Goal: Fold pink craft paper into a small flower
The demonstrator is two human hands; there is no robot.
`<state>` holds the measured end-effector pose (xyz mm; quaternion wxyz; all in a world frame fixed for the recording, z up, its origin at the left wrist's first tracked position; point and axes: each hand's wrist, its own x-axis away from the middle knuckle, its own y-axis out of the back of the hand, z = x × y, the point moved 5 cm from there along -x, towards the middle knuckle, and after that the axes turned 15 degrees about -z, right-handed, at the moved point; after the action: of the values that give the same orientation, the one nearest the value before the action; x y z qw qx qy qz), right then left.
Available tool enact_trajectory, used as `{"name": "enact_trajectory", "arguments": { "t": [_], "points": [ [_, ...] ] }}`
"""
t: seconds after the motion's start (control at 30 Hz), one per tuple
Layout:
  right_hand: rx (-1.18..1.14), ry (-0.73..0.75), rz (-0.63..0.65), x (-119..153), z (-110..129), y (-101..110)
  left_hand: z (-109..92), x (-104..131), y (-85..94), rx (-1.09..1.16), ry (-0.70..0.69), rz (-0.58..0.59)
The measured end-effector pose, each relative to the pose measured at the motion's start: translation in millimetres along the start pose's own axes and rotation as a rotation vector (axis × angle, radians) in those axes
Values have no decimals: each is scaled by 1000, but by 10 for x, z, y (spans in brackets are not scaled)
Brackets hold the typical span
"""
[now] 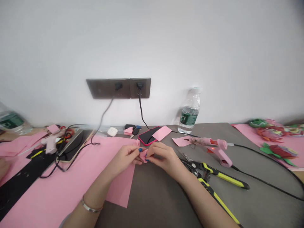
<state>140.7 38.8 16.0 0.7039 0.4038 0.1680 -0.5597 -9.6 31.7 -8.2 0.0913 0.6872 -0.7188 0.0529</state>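
Both hands meet over the grey table, pinching one small folded piece of pink paper (143,155) between the fingertips. My left hand (127,156) grips its left side, with the thumb on top. From the right, my right hand (163,156) closes on the other side, fingers curled. The exact folds are partly covered by the fingers. Under and beside my left hand lies a large pink paper sheet (83,171). Just beyond the hands, a pink square of paper (162,133) rests across a phone in a pink case (145,136).
At right lie a pink glue gun (216,147) with its cord, and yellow-black pliers (223,175). A water bottle (189,112) stands by the wall. Paper flowers (280,151) sit far right. Leftward are another phone (76,145), cables, a second glue gun (51,142) and another person's hand (3,167).
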Motion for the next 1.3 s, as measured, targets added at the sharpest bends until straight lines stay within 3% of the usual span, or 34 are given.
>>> {"name": "enact_trajectory", "arguments": {
  "t": [0.23, 0.57, 0.8, 0.93, 1.03, 1.17, 1.3],
  "points": [
    [-26, -184, -240, -38, -111, 96, -5, 5, -54, 105, -52, -39],
    [-26, -354, -274, 49, -195, 27, 95, -56, -95, 299, -15, -148],
    [-195, -540, -403, 89, -255, -30, 144, -57, -138, 325, -54, -233],
    [-329, -629, -461, 124, -324, -79, 93, -24, -131, 247, -176, -308],
    [-455, -726, -431, 147, -373, -128, 18, 5, -98, 33, -316, -338],
    [-545, -874, -405, 183, -423, -153, -85, 35, -69, -228, -479, -281],
    [-530, -891, -368, 179, -419, -165, -150, 55, -71, -260, -571, -209]
  ]
}}
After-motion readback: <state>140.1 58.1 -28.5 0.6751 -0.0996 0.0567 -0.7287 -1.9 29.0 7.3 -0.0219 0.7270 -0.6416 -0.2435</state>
